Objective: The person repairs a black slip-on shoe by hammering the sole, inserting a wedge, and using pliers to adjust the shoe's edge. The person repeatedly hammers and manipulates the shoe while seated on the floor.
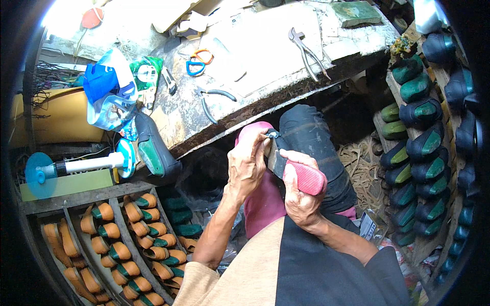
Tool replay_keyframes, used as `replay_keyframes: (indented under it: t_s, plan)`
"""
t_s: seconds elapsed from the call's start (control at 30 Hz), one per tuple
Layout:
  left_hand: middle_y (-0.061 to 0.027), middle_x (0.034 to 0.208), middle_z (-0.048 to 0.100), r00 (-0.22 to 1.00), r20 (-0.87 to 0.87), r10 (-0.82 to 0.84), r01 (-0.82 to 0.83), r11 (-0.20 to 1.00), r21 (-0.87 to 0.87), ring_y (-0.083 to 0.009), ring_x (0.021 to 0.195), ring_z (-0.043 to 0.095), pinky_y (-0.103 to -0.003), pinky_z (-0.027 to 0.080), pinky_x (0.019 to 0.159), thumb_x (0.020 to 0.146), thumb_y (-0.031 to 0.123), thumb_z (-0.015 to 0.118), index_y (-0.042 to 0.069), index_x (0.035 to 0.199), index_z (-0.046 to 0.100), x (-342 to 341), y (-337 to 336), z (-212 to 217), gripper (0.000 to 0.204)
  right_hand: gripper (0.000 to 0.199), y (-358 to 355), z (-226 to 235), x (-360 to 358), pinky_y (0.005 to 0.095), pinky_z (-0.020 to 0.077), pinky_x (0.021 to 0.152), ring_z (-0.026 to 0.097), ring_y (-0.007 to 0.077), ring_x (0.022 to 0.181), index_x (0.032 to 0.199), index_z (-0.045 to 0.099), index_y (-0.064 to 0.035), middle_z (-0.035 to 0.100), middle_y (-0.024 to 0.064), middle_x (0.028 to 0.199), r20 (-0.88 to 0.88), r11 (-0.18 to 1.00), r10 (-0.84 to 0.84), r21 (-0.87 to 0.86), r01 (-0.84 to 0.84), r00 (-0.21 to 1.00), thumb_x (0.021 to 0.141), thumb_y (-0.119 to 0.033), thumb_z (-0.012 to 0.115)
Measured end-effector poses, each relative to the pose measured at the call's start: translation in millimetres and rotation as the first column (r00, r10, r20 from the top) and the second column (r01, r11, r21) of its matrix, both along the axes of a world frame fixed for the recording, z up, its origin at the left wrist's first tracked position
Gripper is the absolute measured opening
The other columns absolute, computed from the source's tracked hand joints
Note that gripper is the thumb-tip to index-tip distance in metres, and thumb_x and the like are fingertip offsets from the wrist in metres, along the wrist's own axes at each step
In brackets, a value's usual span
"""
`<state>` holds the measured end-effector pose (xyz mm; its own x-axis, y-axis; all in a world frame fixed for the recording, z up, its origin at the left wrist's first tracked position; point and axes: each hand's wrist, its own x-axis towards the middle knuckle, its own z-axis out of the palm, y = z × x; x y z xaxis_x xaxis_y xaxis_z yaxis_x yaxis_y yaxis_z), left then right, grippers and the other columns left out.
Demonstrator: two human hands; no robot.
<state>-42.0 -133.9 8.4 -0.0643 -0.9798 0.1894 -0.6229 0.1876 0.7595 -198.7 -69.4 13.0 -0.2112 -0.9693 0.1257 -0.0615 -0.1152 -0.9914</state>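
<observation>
Above my lap I hold a dark, flat shoe-like piece (277, 162) with a pink, dotted, rounded end (307, 178). My right hand (301, 204) wraps round the pink end, thumb lying along its near side. The fingers of my left hand (247, 163) pinch the far, narrow tip of the dark piece. A small pale-blue and white bit (274, 134) shows at that tip; what it is, I cannot make out. The underside of the held piece is hidden.
On the worktable (168, 122) ahead lie pincers (306, 53), pliers (212, 102), orange-and-blue-handled scissors (199, 62) and a cutter knife (169, 80). A dark shoe (151, 145) leans at its left edge. Racks of tan shoes (115, 250) and dark shoes (426, 168) flank me.
</observation>
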Motion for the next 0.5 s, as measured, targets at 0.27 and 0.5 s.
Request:
replay_keyframes:
  t_s: [0.27, 0.5]
  plan:
    - [-0.0163, 0.114, 0.078, 1.000, 0.007, 0.026, -0.025, 0.999, -0.028, -0.0286, 0.096, 0.080, -0.038, 0.062, 0.086, 0.104, -0.001, 0.076, -0.002, 0.112, 0.075, 4, 5, 0, 0.008, 0.026, -7, -14, -10, 0.0387, 0.0574, 0.111, 0.076, 0.0278, 0.123, 0.133, 0.073, 0.0048, 0.078, 0.0175, 0.132, 0.074, 0.997, 0.062, -0.043, -0.059, 0.995, 0.110, -0.003, 0.067]
    - [-0.0174, 0.133, 0.071, 0.998, -0.007, 0.059, -0.059, 0.998, -0.015, -0.0307, 0.114, 0.076, -0.040, 0.061, 0.096, 0.102, -0.004, 0.076, -0.004, 0.108, 0.074, 6, 10, -3, 0.007, 0.025, -16, -17, -21, 0.0345, 0.0589, 0.105, 0.076, 0.0228, 0.120, 0.131, 0.076, 0.0036, 0.080, 0.0149, 0.132, 0.185, 0.994, 0.109, 0.000, -0.111, 0.977, 0.110, -0.001, 0.064]
